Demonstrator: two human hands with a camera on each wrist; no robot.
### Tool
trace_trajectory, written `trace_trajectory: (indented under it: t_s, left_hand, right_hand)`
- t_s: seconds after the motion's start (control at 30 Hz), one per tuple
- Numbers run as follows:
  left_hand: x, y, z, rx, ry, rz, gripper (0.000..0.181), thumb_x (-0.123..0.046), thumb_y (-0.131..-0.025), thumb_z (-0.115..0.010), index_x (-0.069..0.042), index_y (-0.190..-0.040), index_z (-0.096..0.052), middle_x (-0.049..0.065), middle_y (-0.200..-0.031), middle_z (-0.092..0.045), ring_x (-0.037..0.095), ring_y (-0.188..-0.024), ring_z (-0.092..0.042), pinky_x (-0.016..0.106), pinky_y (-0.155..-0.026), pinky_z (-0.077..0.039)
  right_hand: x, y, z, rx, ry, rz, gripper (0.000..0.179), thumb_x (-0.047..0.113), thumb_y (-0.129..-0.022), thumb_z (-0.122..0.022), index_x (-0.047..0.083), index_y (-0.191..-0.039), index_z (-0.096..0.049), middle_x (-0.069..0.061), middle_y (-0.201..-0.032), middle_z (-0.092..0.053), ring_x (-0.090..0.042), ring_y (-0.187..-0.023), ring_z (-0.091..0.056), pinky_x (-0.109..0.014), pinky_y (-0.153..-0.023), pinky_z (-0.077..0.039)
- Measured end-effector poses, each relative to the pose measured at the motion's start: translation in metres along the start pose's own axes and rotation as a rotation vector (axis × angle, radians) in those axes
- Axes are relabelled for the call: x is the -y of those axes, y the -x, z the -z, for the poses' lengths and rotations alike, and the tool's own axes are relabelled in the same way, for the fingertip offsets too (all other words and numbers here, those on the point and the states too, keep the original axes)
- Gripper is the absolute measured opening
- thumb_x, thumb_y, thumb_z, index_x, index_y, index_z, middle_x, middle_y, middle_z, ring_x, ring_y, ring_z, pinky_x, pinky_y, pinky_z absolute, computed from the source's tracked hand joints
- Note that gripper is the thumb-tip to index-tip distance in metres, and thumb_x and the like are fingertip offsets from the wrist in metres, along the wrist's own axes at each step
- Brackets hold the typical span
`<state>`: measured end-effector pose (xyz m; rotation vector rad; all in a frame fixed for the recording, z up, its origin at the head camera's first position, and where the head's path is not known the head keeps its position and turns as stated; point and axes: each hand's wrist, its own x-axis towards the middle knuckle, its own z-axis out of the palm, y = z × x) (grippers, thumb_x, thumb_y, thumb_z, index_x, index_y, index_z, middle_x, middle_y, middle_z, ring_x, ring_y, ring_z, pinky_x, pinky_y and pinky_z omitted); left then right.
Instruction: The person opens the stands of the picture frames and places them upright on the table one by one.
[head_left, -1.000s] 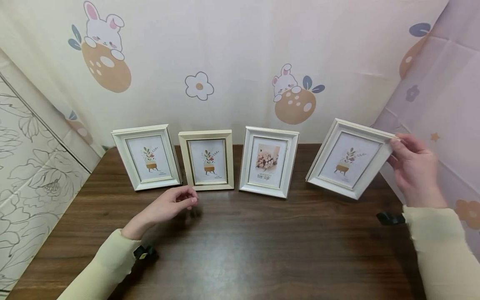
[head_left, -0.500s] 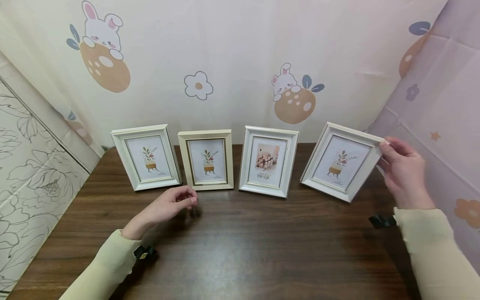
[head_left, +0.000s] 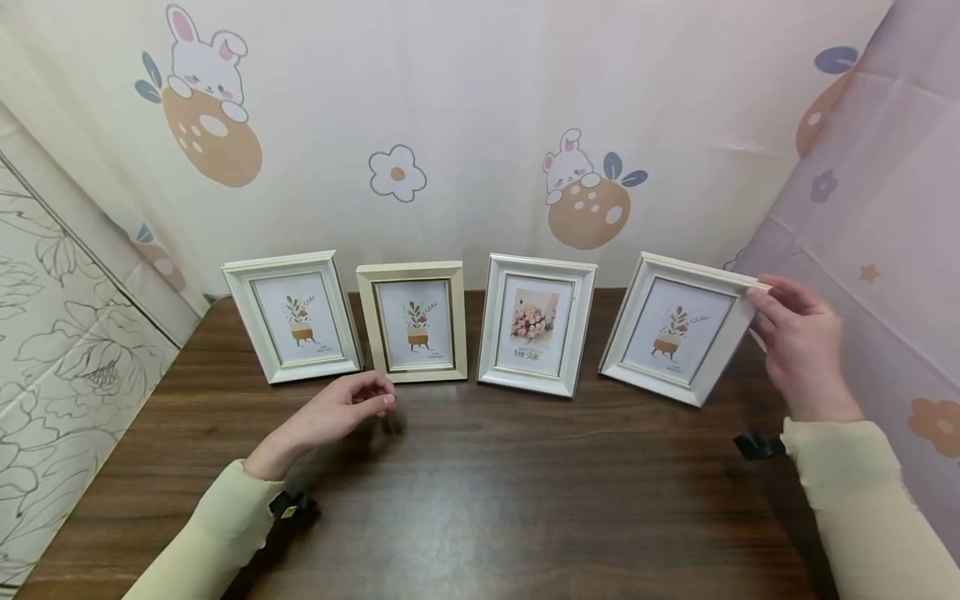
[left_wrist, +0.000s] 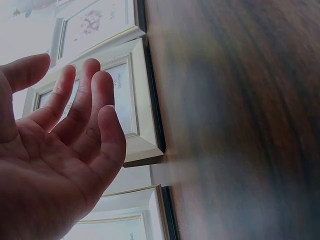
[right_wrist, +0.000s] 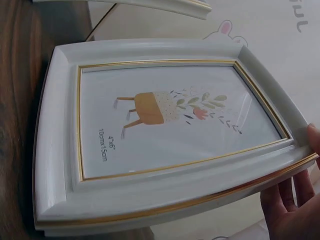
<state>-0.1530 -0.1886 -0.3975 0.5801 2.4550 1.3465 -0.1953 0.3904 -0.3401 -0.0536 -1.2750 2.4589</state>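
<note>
At the right end of a row, my right hand point(head_left: 806, 346) grips the upper right corner of a white picture frame point(head_left: 613, 367) with a potted-plant print. In the right wrist view the thumb lies on the front of this white frame point(right_wrist: 55, 125) and the fingers go behind it. My left hand point(head_left: 337, 415) is near the table, just in front of a cream picture frame point(head_left: 459, 333), fingers relaxed and holding nothing. In the left wrist view its palm and loosely bent fingers overlap the cream frame point(left_wrist: 142, 125).
A white frame with a flower photo point(head_left: 487, 333) stands between the cream frame and the held one. Another white frame point(head_left: 266, 321) stands at the left end. A patterned curtain point(head_left: 465, 100) hangs behind the dark wooden table point(head_left: 480, 492).
My right hand has brought the right-end white frame to the left and slightly down, closer to the flower-photo frame. The left hand has stayed where it was.
</note>
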Motion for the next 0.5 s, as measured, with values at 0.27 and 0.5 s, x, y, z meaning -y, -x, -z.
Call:
trace_trajectory:
  t_s: [0.27,0.5]
  left_hand:
    - [-0.0035,-0.0023,0.0004,-0.027,-0.029,-0.001,0.021,-0.025,-0.100,-0.061,-0.006,-0.108,-0.065,0.015,-0.100,-0.066,0.027,-0.093,-0.060,0.038,-0.082,-0.049]
    - [-0.0075,-0.0022,0.0029,-0.091,-0.083,-0.008,0.017,-0.028,-0.099,-0.063,-0.012,-0.105,-0.066,0.006,-0.101,-0.067,0.019,-0.098,-0.060,0.040,-0.085,-0.048]
  right_hand:
    - [0.0003,0.0045,0.0022,0.014,0.062,0.023,0.032,-0.018,-0.084,-0.068,-0.003,-0.112,-0.070,-0.008,-0.098,-0.066,-0.014,-0.081,-0.069,-0.024,-0.070,-0.058]
    - [0.0049,0.0081,-0.0041,-0.146,0.227,0.153,0.037,-0.014,-0.079,-0.076,-0.001,-0.113,-0.070,-0.005,-0.102,-0.069,-0.013,-0.094,-0.064,-0.015,-0.077,-0.053]
